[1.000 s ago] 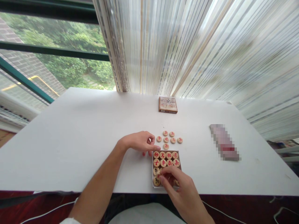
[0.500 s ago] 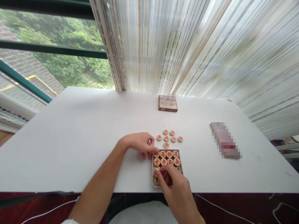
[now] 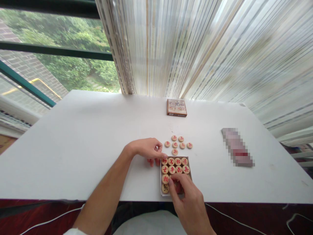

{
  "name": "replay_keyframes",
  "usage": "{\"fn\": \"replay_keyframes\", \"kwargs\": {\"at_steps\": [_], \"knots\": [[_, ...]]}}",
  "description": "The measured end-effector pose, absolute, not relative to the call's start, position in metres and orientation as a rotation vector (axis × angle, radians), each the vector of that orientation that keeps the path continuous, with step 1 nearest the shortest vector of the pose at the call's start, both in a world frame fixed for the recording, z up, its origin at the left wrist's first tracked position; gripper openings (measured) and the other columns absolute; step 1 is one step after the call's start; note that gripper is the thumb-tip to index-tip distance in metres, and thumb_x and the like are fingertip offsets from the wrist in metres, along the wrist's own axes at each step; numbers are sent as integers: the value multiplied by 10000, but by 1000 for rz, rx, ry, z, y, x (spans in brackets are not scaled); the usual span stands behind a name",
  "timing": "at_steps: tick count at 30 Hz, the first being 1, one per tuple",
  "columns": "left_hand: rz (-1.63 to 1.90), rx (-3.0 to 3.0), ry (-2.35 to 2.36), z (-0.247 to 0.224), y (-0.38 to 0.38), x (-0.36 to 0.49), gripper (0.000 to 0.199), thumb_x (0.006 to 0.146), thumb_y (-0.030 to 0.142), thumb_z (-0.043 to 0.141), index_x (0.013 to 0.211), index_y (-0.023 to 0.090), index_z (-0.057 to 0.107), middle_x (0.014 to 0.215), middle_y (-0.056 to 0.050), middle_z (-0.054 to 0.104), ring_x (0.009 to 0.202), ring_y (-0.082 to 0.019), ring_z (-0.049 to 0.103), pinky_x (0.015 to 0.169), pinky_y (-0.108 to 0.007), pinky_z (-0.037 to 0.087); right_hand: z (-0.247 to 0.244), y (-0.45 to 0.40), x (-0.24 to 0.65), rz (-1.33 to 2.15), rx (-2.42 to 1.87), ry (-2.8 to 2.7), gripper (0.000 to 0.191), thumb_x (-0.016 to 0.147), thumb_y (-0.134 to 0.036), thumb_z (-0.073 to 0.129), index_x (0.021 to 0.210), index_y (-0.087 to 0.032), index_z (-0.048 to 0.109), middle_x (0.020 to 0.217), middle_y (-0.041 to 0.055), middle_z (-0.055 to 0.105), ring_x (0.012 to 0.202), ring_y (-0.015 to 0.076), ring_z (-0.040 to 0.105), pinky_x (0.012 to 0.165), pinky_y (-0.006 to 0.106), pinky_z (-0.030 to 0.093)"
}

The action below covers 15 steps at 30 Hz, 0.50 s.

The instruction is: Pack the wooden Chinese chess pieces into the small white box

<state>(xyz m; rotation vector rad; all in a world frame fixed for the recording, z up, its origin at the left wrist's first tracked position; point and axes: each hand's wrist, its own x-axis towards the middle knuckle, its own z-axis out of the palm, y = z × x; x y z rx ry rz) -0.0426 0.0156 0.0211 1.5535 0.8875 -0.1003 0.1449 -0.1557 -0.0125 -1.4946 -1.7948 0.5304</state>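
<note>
An open shallow box (image 3: pixel 161 182) near the table's front edge holds rows of round wooden Chinese chess pieces (image 3: pixel 172 169), most with red characters and one with a black character (image 3: pixel 165 188). My left hand (image 3: pixel 148 150) lies at the box's far left corner, fingers curled and thumb resting on the rim. Over the near half of the box is my right hand (image 3: pixel 187 192), thumb and forefinger closed together beside a red-marked piece (image 3: pixel 165 179) in the third row. The hand covers what is at its fingertips and several pieces beneath.
Several loose red-marked pieces (image 3: pixel 174 145) lie on the white table (image 3: pixel 97 130) just beyond the box. Farther back sits a printed carton (image 3: pixel 176 107). A blurred-out flat object (image 3: pixel 237 147) lies to the right. Striped curtains (image 3: pixel 158 49) hang behind the table.
My right fingertips have shifted slightly right, off the red-marked piece at the left of the third row, which now lies flat in full view. My left hand stays at the corner.
</note>
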Motion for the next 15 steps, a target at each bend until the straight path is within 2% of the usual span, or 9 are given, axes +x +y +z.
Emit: {"fn": "replay_keyframes", "kwargs": {"at_steps": [5,11,15], "knots": [[-97,1545,888,21,16,-43,547,700,662,770,698,215,454,652,7,693,509,-162,644,492,-255,459,-13,-160,148,579,-1439,-1842,58,972,-196,570,959,-232,614,881,38,667,749,176,668,664,260,542],[-91,1552,896,21,15,-42,563,689,688,763,688,215,458,623,21,672,483,-148,621,495,-250,436,-15,-156,144,535,-1451,-1837,74,970,-197,573,920,-235,613,835,22,656,663,160,635,614,260,525],[-96,1561,900,21,15,-42,558,708,695,743,694,210,469,664,10,699,474,-136,616,499,-248,438,-16,-156,143,547,-1445,-1831,77,974,-196,566,928,-234,615,837,23,653,672,161,636,617,262,524]]}}
